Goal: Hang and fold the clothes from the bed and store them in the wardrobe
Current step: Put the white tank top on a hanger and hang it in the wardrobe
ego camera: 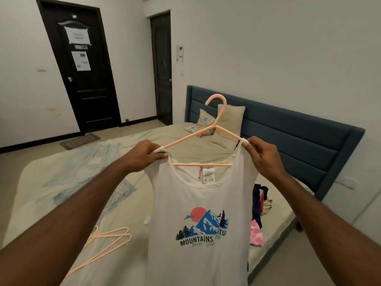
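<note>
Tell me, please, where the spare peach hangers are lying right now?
In the head view, the spare peach hangers lie on the bed at lower left, under the left forearm and left of the white tank top.

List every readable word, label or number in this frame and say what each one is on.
"MOUNTAINS" on the white tank top, under its mountain graphic.
"Never Stop", in script just below; the last letters are creased and uncertain.
"TU", a fragment beside the graphic, the rest folded away.
Neck tags: barcode and print, too small to read.
Papers on the dark door: blurred, unreadable.
Wall notice: unreadable.
</note>
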A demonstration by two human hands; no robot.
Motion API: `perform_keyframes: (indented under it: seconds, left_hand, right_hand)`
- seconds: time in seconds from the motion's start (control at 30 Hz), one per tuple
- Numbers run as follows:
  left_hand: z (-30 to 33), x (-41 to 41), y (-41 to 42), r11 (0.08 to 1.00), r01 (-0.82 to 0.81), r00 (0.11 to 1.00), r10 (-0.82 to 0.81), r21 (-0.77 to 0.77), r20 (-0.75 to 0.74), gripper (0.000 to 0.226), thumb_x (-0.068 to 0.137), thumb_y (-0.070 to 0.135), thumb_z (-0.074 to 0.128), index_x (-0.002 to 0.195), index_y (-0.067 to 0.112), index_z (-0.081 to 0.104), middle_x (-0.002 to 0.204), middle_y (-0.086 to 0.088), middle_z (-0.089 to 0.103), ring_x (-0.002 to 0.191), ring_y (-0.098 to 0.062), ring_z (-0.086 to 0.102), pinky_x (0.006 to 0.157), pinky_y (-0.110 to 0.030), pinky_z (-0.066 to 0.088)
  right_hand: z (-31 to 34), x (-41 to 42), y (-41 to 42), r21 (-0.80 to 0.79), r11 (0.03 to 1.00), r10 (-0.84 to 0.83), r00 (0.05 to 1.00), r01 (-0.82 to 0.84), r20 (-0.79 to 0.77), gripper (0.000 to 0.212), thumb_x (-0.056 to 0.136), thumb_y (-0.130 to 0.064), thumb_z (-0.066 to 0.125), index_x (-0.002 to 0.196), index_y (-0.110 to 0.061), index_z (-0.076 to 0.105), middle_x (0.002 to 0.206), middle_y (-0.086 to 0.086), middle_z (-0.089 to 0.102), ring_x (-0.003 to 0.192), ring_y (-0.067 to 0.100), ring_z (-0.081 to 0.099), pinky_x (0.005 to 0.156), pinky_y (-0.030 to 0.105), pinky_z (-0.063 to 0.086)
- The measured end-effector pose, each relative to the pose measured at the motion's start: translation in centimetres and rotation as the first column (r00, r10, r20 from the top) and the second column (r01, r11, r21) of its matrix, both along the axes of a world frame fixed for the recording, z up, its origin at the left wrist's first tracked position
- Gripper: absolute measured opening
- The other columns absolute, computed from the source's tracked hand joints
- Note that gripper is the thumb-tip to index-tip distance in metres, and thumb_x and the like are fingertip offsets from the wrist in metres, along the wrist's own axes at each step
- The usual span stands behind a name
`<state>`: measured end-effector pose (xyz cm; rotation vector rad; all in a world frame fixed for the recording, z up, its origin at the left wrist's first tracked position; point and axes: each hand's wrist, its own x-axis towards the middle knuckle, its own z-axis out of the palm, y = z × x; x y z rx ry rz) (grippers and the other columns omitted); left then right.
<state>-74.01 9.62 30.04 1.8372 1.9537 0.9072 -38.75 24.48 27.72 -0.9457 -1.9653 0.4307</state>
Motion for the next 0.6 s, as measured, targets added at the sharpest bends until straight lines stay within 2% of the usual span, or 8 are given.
perform_keyframes:
  seconds: [0.17, 0.27, 0.37, 0.5, 0.6]
  left_hand:
    - [4.4, 5.4, 0.1, 1.000, 0.008, 0.996, -0.009, -0.011, -0.090, 0.019, 0.092, 0.035, 0.071, 0.094, 0.017, 0.078, 0.077, 0.001, 0.065, 0.072, -0.017, 0.058, 0.062, -0.025, 0.040]
    - [7.6, 7.3, 0.4, 0.997, -0.011, 0.999, 0.015, 0.082, -0.046, 0.016, 0.091, 0.030, 0.073, 0.094, 0.014, 0.076, 0.084, 0.000, 0.066, 0.080, -0.016, 0.062, 0.068, -0.025, 0.049]
    - [9.8, 8.3, 0.5, 0.987, -0.015, 1.000, 0.011, 0.159, 0.026, 0.018, 0.089, 0.030, 0.075, 0.095, 0.013, 0.074, 0.091, -0.005, 0.068, 0.088, -0.020, 0.064, 0.076, -0.033, 0.055]
    - [10.7, 8.6, 0.0, 0.991, 0.092, 0.994, -0.097, 0.092, 0.052, 0.015, 0.095, 0.026, 0.068, 0.088, 0.016, 0.075, 0.086, -0.004, 0.069, 0.086, -0.021, 0.065, 0.081, -0.035, 0.054]
    - [10.9, 8.1, 0.0, 0.994, 0.074, 0.997, -0.076, 0.077, 0.025, 0.015, 0.098, 0.021, 0.064, 0.096, 0.015, 0.077, 0.093, -0.004, 0.071, 0.092, -0.024, 0.067, 0.085, -0.036, 0.057]
  right_hand:
    - [2.3, 3.0, -0.5, 0.024, 0.999, 0.041, 0.999, -0.040, -0.034, 0.024, 0.099, -0.050, 0.056, 0.102, -0.029, 0.068, 0.091, -0.010, 0.067, 0.082, 0.011, 0.066, 0.072, 0.035, 0.059]
    - [4.9, 4.0, -0.8, 0.030, 0.998, 0.052, 0.988, -0.049, -0.143, 0.014, 0.096, -0.041, 0.064, 0.100, -0.030, 0.071, 0.090, -0.016, 0.068, 0.080, 0.005, 0.066, 0.072, 0.028, 0.058]
    - [7.8, 5.1, -0.8, -0.013, 0.999, 0.025, 0.960, -0.030, -0.279, 0.014, 0.089, -0.037, 0.075, 0.099, -0.027, 0.077, 0.092, -0.014, 0.072, 0.082, 0.006, 0.069, 0.072, 0.026, 0.059]
    - [9.2, 6.0, -1.1, -0.077, 0.997, -0.035, 0.949, 0.011, -0.313, 0.020, 0.085, -0.035, 0.079, 0.100, -0.022, 0.079, 0.093, -0.010, 0.073, 0.084, 0.012, 0.069, 0.071, 0.025, 0.057]
    - [9.7, 6.0, -1.3, -0.121, 0.993, -0.048, 0.948, 0.011, -0.314, 0.021, 0.084, -0.031, 0.079, 0.102, -0.020, 0.079, 0.095, -0.008, 0.072, 0.086, 0.015, 0.069, 0.070, 0.025, 0.058]
